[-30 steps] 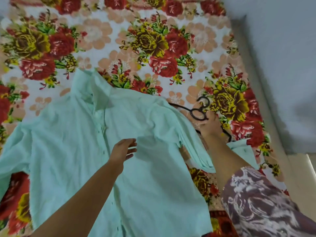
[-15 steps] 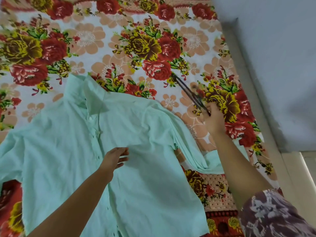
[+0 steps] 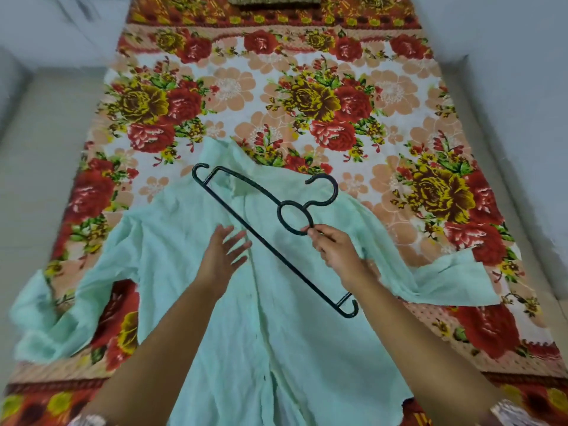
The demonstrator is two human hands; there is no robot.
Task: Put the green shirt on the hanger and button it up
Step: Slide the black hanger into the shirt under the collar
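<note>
Above green shirt (image 3: 295, 333): right hand (image 3: 336, 250) pinches hanger (image 3: 267, 229); left hand (image 3: 222, 256) spread.

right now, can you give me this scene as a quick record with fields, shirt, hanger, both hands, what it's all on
shirt: green shirt spread out flat, collar at the far end, not yet on the hanger
hanger: black hanger held over the shirt's chest, lying diagonally, hook toward the far right
right hand: right hand pinches the hanger at its ring
left hand: left hand open, fingers spread over the shirt beside the hanger's bar; contact with the cloth unclear
surface: floral bedsheet under the shirt
</note>
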